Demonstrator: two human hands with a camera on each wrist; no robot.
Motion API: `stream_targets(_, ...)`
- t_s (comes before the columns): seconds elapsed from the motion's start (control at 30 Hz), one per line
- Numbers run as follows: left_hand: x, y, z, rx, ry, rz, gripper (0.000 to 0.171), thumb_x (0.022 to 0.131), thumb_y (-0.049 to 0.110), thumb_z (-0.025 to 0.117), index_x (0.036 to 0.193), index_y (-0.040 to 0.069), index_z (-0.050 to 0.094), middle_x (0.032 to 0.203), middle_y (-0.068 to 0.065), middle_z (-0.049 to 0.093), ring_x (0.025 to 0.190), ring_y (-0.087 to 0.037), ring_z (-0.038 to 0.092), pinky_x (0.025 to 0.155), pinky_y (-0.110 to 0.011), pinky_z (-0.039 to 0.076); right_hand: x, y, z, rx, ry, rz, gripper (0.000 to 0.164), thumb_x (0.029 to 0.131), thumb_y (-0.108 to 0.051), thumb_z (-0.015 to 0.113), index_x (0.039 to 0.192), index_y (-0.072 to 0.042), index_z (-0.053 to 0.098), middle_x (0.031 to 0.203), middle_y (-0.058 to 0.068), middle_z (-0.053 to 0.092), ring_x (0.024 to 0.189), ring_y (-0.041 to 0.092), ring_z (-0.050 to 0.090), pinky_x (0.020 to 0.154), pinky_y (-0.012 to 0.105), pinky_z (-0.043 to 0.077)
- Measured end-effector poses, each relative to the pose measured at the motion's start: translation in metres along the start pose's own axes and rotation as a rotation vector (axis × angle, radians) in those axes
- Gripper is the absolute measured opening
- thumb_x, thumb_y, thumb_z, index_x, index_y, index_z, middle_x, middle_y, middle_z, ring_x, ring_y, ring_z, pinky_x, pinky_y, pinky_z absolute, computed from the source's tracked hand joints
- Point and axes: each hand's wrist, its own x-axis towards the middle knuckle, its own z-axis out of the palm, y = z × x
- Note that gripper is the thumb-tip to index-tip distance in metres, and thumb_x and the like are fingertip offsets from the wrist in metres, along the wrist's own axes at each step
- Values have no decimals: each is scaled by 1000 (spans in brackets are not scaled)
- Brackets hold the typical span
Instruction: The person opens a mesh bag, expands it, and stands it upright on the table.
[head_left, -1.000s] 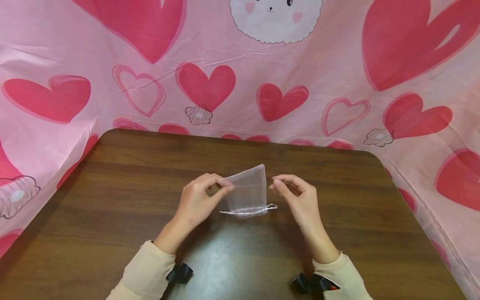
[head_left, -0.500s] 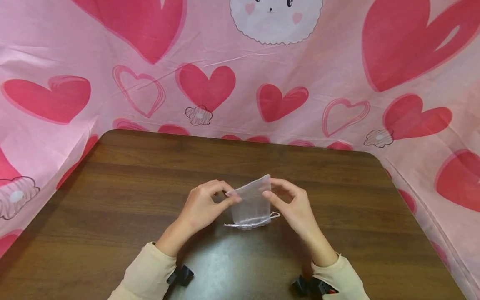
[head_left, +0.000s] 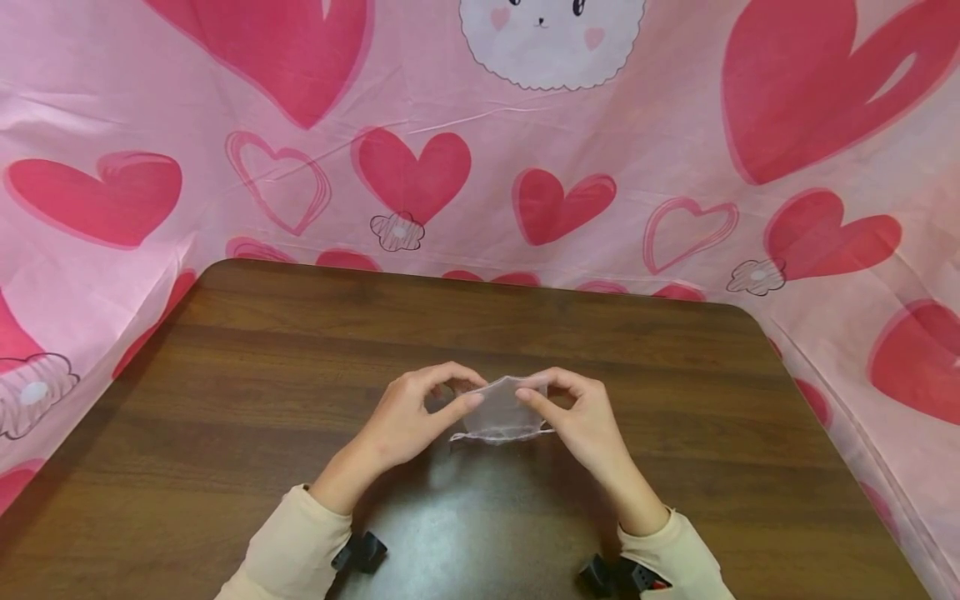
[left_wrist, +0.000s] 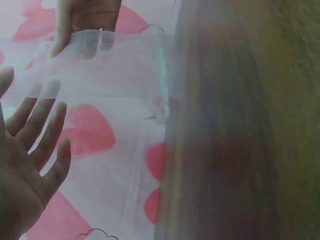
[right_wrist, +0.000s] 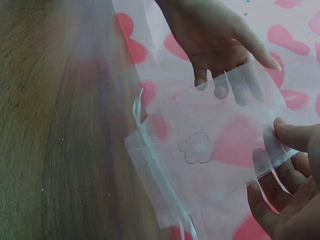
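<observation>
A sheer white drawstring pouch (head_left: 498, 412) is held up between my two hands over the table, its drawstring end hanging lowest. My left hand (head_left: 405, 414) pinches its upper left corner, thumb in front and fingertips behind. At the upper right corner my right hand (head_left: 581, 414) pinches it the same way. In the right wrist view the fingers of both hands show through the mesh of the pouch (right_wrist: 200, 120). A white cord (right_wrist: 160, 170) runs across the gathered end, with loops out at both sides. The pouch looks flat, and nothing shows inside it.
The brown wooden table (head_left: 315, 333) has rounded far corners. A pink cloth with red hearts (head_left: 420, 92) hangs behind it and along both sides. Small black devices (head_left: 369, 552) sit at both cream sleeves (head_left: 296, 533).
My right hand has come in from beside the pouch and now pinches its right corner. The pouch has dropped toward me, its top edge less slanted and its visible face shorter.
</observation>
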Motion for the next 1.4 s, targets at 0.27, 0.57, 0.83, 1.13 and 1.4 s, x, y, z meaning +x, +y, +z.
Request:
stream_targets(0.27,-1,10,-2,35,-36,-46,16,95,38,67,106,30,75,100,21,68,92,-3,61,80,-41,50,-2,-3,1,-45,-63,-31,7,84,-8,79,90,-9,77,84,-1,73,81,13,66,73,29,52)
stream_targets(0.57,-2,14,-1,115,-71,-20,15,90,37,73,99,27,79,87,19,67,87,-8,65,76,-40,51,-4,-5,5,-86,-142,-103,9,84,-6,78,91,-13,78,85,-5,70,80,12,64,69,29,51)
stream_targets(0.83,-1,14,0,126,-90,-33,14,94,35,69,97,25,79,88,19,69,90,-5,65,79,-39,51,-4,-7,4,-115,-100,-97,9,86,-9,77,95,-12,77,90,-3,71,87,13,63,79,35,49)
stream_targets(1.13,1,14,1,199,-49,-95,12,91,36,71,95,27,79,91,16,71,89,-10,65,78,-36,50,-2,-7,4,-114,1,-73,13,85,-8,78,98,-11,76,91,-5,71,87,13,61,82,30,48)
stream_targets(1.4,1,12,1,197,43,-152,8,86,35,78,89,28,78,87,14,71,80,-17,64,70,-32,48,-2,-9,4,-27,123,-154,18,84,0,76,99,-9,75,94,3,72,85,14,62,78,26,49)
